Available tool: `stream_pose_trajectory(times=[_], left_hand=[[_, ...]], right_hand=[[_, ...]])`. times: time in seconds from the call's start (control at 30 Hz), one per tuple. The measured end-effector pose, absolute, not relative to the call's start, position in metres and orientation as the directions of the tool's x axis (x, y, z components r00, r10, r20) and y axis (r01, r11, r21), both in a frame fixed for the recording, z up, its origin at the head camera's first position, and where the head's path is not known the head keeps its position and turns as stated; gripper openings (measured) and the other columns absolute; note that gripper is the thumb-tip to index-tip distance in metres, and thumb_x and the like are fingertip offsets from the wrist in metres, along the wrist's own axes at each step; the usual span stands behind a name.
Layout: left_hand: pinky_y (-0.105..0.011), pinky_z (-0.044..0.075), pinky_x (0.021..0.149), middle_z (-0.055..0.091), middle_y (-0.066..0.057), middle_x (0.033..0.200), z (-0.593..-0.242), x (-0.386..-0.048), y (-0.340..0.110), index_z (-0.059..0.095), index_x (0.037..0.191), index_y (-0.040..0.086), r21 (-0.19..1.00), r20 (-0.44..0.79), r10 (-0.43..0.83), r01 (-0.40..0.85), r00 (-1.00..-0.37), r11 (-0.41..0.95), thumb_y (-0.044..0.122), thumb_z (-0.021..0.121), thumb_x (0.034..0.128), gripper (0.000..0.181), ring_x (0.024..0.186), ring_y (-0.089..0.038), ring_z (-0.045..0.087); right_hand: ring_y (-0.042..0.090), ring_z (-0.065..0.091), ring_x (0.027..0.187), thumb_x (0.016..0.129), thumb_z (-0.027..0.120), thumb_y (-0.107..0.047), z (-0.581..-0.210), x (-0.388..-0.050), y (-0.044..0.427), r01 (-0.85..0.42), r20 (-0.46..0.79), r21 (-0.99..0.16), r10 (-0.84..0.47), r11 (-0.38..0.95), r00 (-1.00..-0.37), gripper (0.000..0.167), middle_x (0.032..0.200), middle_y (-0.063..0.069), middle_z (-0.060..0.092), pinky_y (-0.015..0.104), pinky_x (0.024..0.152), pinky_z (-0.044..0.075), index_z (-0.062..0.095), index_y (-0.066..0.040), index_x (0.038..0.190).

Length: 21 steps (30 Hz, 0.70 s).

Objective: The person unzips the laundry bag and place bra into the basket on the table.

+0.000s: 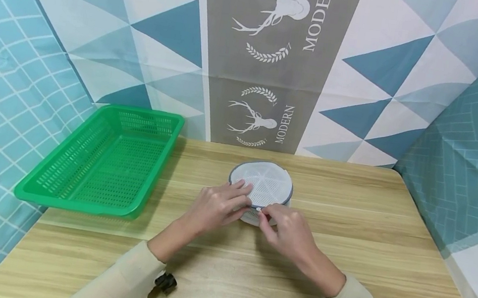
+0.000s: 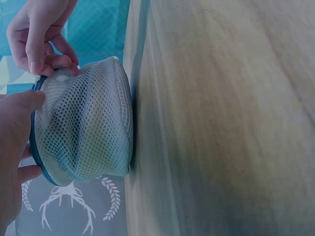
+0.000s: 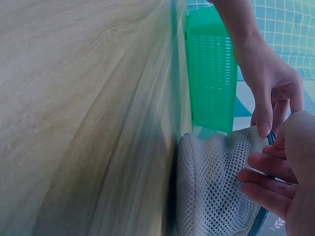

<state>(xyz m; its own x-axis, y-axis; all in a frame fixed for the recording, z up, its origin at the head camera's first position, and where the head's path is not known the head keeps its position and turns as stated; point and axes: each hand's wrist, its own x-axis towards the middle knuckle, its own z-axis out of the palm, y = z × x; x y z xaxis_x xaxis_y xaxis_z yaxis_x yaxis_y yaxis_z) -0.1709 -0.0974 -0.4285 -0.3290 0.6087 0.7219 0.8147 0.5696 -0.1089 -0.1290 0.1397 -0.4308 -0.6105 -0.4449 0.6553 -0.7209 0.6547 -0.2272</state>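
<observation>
Two hands: left hand grips the mesh bag by its dark rim; right hand pinches its white tab.
Mesh bag: on the worktop, right of the green basket.
Rim step: apparently fastening or unfastening.
Tab next: likely calls for drawing along the rim.

The mesh bag stood on the table, near the middle and toward the rear. The basket stood well apart to its left, at the table's left rear. A wall covering hung behind both. The left hand was at the bag's near left side, the right hand at its near right.
</observation>
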Motion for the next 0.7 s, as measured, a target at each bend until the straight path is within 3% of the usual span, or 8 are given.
stream_pose_trajectory(times=[0.53, 0.7], left_hand=[[-0.041, 0.073, 0.081, 0.086, -0.011, 0.127, -0.4289, -0.1723, -0.1005, 0.073, 0.095, 0.014, -0.092, 0.707, 0.615, 0.817, -0.349, 0.570, 0.010, 0.091, 0.0858, 0.021, 0.112, -0.028, 0.087], [-0.037, 0.072, 0.074, 0.086, -0.009, 0.126, -0.4288, -0.1720, -0.0990, 0.076, 0.099, 0.016, -0.101, 0.721, 0.603, 0.809, -0.342, 0.579, 0.012, 0.096, 0.0846, 0.024, 0.111, -0.027, 0.087]], right_hand=[[0.014, 0.080, 0.071, 0.090, 0.082, -0.001, -0.4329, -0.1299, 0.1445, -0.727, 0.668, -0.219, -0.443, 0.651, -0.598, 0.006, 0.085, 0.006, 0.086, 0.022, 0.063, 0.064, 0.081, -0.006, 0.090], [0.014, 0.080, 0.072, 0.089, 0.083, -0.001, -0.4327, -0.1305, 0.1437, -0.732, 0.679, -0.203, -0.445, 0.650, -0.584, 0.006, 0.085, 0.006, 0.086, 0.023, 0.064, 0.065, 0.081, -0.006, 0.090]])
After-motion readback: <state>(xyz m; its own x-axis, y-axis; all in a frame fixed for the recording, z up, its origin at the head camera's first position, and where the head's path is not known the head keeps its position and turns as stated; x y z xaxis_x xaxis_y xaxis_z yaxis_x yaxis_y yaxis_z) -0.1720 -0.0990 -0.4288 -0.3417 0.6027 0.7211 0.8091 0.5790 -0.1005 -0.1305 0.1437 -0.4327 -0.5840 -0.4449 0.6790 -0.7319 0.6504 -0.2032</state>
